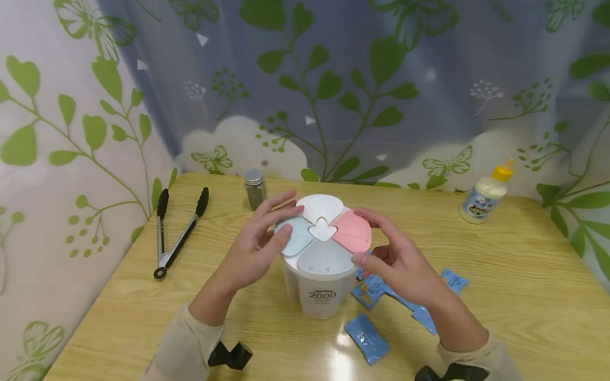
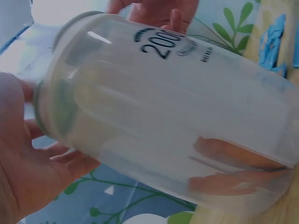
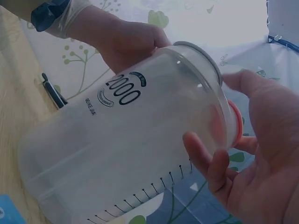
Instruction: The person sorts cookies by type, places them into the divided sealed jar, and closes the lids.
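Observation:
A clear plastic storage container [image 1: 321, 304] printed "2000" stands upright on the table. Its round lid [image 1: 318, 205] has white, pink, pale blue and grey petal-shaped flaps around a small white centre piece. My left hand [image 1: 249, 250] grips the lid's left side, thumb over the pale blue flap and fingers along the far edge. On the other side my right hand [image 1: 408, 267] holds the rim by the pink flap, its thumb near the grey one. Brownish shapes [image 2: 233, 158] show through the container's lower wall in the left wrist view.
Several blue sachets [image 1: 367, 338] lie right of and in front of the container. Black-tipped tongs [image 1: 178, 248] rest at the left. A silver-capped spice jar [image 1: 255, 191] and a yellow-capped bottle [image 1: 481, 199] stand near the table's back edge, before a leaf-patterned curtain [image 1: 338, 102].

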Demonstrator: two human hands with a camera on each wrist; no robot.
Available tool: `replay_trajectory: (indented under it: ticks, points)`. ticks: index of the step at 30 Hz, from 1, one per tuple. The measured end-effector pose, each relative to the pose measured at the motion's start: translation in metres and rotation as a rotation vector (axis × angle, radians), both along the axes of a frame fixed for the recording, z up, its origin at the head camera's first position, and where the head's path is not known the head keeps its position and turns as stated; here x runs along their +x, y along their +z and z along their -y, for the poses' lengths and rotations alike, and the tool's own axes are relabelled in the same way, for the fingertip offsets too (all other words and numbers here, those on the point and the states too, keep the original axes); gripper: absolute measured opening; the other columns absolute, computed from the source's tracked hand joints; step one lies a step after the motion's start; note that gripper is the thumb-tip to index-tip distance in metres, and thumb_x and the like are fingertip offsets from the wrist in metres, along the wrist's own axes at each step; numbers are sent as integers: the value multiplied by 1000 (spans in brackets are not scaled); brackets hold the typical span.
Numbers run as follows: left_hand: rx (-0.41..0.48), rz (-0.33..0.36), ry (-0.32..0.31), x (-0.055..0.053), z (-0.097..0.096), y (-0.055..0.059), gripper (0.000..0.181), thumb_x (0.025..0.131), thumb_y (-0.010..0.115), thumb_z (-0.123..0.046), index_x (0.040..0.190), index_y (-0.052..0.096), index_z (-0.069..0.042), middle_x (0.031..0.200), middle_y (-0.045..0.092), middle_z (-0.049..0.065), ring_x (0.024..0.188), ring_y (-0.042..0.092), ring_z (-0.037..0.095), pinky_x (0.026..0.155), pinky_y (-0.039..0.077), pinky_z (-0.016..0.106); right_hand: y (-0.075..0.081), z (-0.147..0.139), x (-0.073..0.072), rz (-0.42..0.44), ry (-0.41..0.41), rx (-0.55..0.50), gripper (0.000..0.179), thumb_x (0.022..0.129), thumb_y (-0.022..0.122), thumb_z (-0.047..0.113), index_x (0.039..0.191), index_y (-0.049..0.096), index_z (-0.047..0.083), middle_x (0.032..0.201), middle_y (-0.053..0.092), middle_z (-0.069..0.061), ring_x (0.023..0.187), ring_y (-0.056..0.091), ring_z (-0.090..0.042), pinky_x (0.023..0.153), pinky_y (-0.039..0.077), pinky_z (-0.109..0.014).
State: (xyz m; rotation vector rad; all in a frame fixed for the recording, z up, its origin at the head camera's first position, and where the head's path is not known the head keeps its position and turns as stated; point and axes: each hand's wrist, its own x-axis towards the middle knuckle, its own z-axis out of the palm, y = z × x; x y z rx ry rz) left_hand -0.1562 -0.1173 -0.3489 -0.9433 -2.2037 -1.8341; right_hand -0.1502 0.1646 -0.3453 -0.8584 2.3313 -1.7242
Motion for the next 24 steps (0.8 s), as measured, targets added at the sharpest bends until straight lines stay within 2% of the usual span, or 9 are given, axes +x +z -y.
replay_trajectory:
  ticks: [3, 6, 9, 13, 16, 18, 22, 24]
  points:
    - [-92, -34, 10, 0, 0, -2, 61, 96, 66, -38, 145, 50, -6, 163, 25, 9, 145, 36, 31, 106, 48, 37, 0, 1, 1, 8, 0, 53, 79, 93, 70, 12, 156, 27, 31, 153, 32, -7, 70, 67, -21, 63, 56, -32]
    - [-177, -82, 8, 0, 0, -4, 95, 75, 77, -63, 149, 45, -13, 164, 23, 6, 147, 32, 29, 112, 41, 51, 0, 1, 2, -15, -30, 109, 85, 89, 76, 18, 156, 26, 37, 157, 32, -4, 70, 67, -19, 63, 55, -31]
    - [-219, -141, 31, -1, 0, -5, 105, 64, 87, -59, 148, 46, -13, 163, 26, 6, 149, 30, 27, 115, 35, 55, 0, 0, 3, -41, -53, 127, 85, 88, 78, 21, 156, 28, 37, 157, 36, -6, 63, 66, -17, 61, 55, -31]
    - [-238, -180, 56, -2, -1, -7, 98, 67, 90, -49, 147, 47, -12, 162, 31, 5, 147, 33, 27, 115, 36, 53, 0, -1, 3, -19, -40, 88, 84, 88, 76, 18, 157, 30, 30, 155, 41, -11, 57, 65, -19, 57, 57, -33]
    - [-232, -186, 63, -2, -3, -8, 98, 71, 79, -65, 147, 47, -11, 161, 32, 5, 147, 34, 28, 115, 37, 54, 0, -2, 2, 13, -23, 50, 82, 89, 75, 16, 157, 31, 27, 153, 43, -13, 55, 65, -21, 58, 58, -35]
    - [-187, -173, 75, -2, -4, -9, 87, 80, 70, -66, 144, 51, -9, 159, 36, 7, 145, 38, 29, 113, 38, 54, 1, -3, 1, 33, -13, 36, 81, 89, 74, 15, 157, 31, 27, 152, 45, -13, 53, 63, -22, 57, 58, -35]
    - [-83, -137, 114, -3, -9, -10, 53, 96, 66, -40, 136, 60, -7, 153, 44, 8, 141, 43, 28, 112, 38, 55, 2, -4, 1, 59, 0, 30, 79, 91, 72, 15, 156, 31, 33, 152, 45, -12, 51, 61, -22, 55, 56, -34]
    - [-53, -124, 137, -3, -11, -10, 43, 97, 64, -28, 135, 61, -8, 151, 46, 9, 140, 44, 27, 112, 38, 55, 2, -4, 1, 65, 6, 25, 78, 91, 72, 15, 156, 31, 35, 151, 45, -12, 50, 60, -22, 53, 56, -33]
